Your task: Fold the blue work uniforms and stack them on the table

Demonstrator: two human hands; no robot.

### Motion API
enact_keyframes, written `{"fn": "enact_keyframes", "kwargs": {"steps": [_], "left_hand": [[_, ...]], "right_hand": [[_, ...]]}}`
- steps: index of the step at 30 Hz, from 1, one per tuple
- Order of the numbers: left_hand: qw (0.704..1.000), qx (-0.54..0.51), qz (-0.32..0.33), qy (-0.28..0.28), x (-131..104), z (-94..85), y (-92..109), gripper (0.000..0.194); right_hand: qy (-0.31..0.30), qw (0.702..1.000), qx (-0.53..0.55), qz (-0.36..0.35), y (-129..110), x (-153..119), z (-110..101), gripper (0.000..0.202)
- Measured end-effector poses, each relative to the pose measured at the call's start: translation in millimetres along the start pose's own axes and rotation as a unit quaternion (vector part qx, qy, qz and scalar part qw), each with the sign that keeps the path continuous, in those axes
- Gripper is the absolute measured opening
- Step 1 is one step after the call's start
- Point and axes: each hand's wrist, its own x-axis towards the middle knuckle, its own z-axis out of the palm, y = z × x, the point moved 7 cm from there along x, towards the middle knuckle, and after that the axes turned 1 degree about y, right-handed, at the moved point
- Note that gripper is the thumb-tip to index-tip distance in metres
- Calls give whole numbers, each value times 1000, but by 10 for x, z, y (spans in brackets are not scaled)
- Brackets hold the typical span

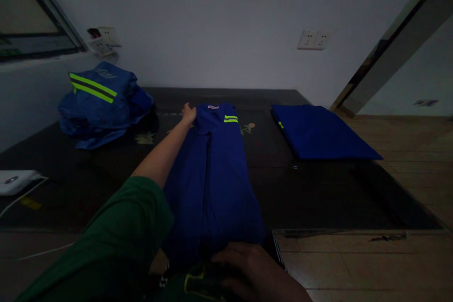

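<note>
A blue work jacket lies in a long, narrow shape on the dark table, its collar at the far end and its lower end hanging toward my lap. A yellow-green double stripe crosses its chest, and a dark front seam runs down it. My left hand reaches out to the jacket's left shoulder edge, fingers bent in against the cloth and partly hidden. Close to my body, my right hand is curled over the jacket's lower end; deep shadow covers its fingertips.
A crumpled pile of blue garments with yellow-green stripes sits at the table's left. On the right lies a flat folded blue garment. A white device with a cable rests at the left edge. Wall sockets are behind the dark table.
</note>
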Motion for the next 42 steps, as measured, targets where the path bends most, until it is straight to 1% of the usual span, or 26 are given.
{"fn": "enact_keyframes", "kwargs": {"steps": [2,3,4,5,7,8,9,10,11,12,14,16,18,19,20,21,22,23,25,28,30,32,35,38,40,42], "left_hand": [[999,22,31,21,-163,-197,113,44],[998,32,47,3,-300,-271,186,41],[996,42,63,-40,-486,-323,262,36],[990,54,77,-102,-729,-359,335,29],[964,81,61,-246,-1376,-434,394,20],[943,107,38,-313,-1755,-490,372,20],[911,136,6,-390,-2167,-540,308,22],[868,165,-22,-468,-2592,-592,217,25],[817,197,-46,-540,-3005,-651,98,24],[781,238,-44,-576,-3334,-721,-16,22],[775,315,-3,-547,-3699,-837,-206,23],[798,318,0,-513,-3865,-875,-339,30],[829,263,-18,-493,-3864,-843,-364,32],[847,238,-5,-475,-3787,-811,-317,34],[865,226,28,-447,-3663,-774,-238,35],[879,229,80,-410,-3506,-734,-139,34],[884,246,139,-373,-3338,-685,-43,32],[879,274,193,-340,-3172,-621,26,30],[845,353,259,-307,-2860,-448,39,31],[780,462,278,-318,-2497,-183,-159,45],[760,485,273,-336,-2365,-79,-302,53],[763,478,272,-340,-2304,-45,-394,56],[778,459,280,-325,-2293,-63,-451,57],[790,445,283,-312,-2295,-86,-480,59],[801,432,280,-306,-2276,-93,-494,59],[817,410,270,-303,-2237,-93,-501,58]], "right_hand": [[23,998,64,9,33,-118,-162,27],[38,995,84,31,111,-195,-248,23],[51,993,93,61,224,-278,-322,27],[60,989,93,95,361,-361,-376,35],[75,981,81,162,655,-510,-421,47],[86,976,76,183,781,-562,-417,49],[101,973,76,194,880,-594,-399,50],[120,969,80,201,959,-610,-372,51],[145,964,86,206,1020,-614,-339,52],[169,958,97,211,1065,-608,-301,54],[208,943,131,225,1132,-581,-213,63],[221,927,179,246,1185,-546,-116,69],[225,909,232,264,1226,-522,-42,72],[228,899,259,269,1239,-515,-18,72],[230,891,285,269,1242,-506,-3,72],[230,885,311,261,1234,-491,8,70],[227,881,334,248,1216,-470,17,67],[221,879,353,232,1190,-445,27,63],[211,880,373,206,1141,-398,50,57],[239,869,381,205,1141,-383,84,51],[264,856,393,206,1170,-397,121,48],[278,848,405,199,1210,-413,157,45],[270,862,382,194,1290,-415,193,43],[287,869,345,210,1372,-422,167,48],[296,866,334,223,1369,-429,137,50],[280,873,326,231,1297,-431,121,52]]}}
